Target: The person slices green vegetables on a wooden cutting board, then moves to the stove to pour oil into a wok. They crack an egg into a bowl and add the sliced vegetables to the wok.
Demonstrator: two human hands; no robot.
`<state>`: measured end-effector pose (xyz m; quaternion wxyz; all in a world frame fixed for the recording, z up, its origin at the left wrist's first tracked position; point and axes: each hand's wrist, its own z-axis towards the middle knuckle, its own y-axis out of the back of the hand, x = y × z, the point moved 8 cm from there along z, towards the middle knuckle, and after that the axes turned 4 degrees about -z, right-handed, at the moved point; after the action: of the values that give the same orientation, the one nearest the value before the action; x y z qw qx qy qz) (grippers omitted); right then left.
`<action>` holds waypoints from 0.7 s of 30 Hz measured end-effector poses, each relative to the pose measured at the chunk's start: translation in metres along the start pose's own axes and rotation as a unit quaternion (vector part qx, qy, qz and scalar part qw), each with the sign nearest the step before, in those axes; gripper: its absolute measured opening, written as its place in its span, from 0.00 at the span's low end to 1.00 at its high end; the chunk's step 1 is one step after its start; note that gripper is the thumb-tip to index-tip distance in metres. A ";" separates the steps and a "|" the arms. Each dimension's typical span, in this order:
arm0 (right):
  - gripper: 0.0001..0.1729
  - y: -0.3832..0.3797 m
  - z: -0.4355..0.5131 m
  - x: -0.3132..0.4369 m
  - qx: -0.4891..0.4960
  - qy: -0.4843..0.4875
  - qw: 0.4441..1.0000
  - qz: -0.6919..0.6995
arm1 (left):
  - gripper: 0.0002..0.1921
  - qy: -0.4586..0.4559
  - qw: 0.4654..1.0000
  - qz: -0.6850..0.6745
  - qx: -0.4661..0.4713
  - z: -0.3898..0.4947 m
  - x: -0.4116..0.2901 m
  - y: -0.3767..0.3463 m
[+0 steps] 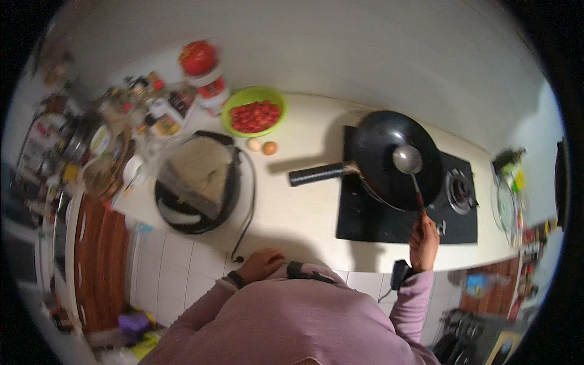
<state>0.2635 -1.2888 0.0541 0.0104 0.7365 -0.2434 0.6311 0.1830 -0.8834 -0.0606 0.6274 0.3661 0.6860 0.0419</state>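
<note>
My right hand (424, 244) grips the brown handle of a metal ladle (407, 159). The ladle's bowl is inside a black wok (378, 155), which sits on the left part of a black gas hob (374, 228). The wok's long black-wrapped handle (317, 174) points left over the pale worktop (292, 214). My left hand (262, 264) is low by the worktop's front edge, close to my body. Its fingers lie near one another and nothing shows in them, though the palm is hidden. The end of a black power cord (238, 259) lies just beside that hand.
A black round electric appliance (182, 223) carries a greyish-beige bag-like item (200, 169). Behind stand a green bowl of red fruit (283, 107), two eggs (262, 146) and a red-and-white container (205, 75). Jars crowd the left; a glass lid (505, 205) leans right of the bare burner (458, 190).
</note>
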 end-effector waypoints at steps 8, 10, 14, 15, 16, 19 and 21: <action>0.11 0.005 0.011 -0.007 0.036 -0.006 0.999 0.022 | 0.16 0.001 0.999 -0.029 -0.022 -0.018 -0.001 0.001; 0.12 0.005 0.012 -0.009 0.053 -0.018 0.998 0.026 | 0.15 -0.010 0.999 -0.036 -0.032 -0.022 -0.004 0.004; 0.16 0.005 0.013 -0.012 0.061 -0.022 0.998 0.026 | 0.13 -0.012 0.998 -0.043 -0.038 -0.028 -0.005 0.007; 0.17 0.003 0.012 -0.011 0.068 -0.019 0.997 0.026 | 0.13 -0.008 0.998 -0.040 -0.037 -0.028 -0.005 0.007; 0.17 0.003 0.013 -0.012 0.065 -0.024 0.997 0.024 | 0.13 -0.003 0.999 -0.043 -0.033 -0.028 -0.004 0.007; 0.18 0.001 0.011 -0.012 0.063 -0.030 0.997 0.015 | 0.13 0.008 0.998 -0.052 -0.028 -0.029 -0.003 0.008; 0.18 -0.001 0.009 -0.011 0.071 -0.023 0.997 0.003 | 0.13 0.008 0.998 -0.061 -0.033 -0.029 -0.004 0.010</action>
<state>0.2716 -1.2872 0.0421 -0.0495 0.7490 -0.2000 0.6297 0.1618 -0.8663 -0.0464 0.6348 0.3024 0.7105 0.0290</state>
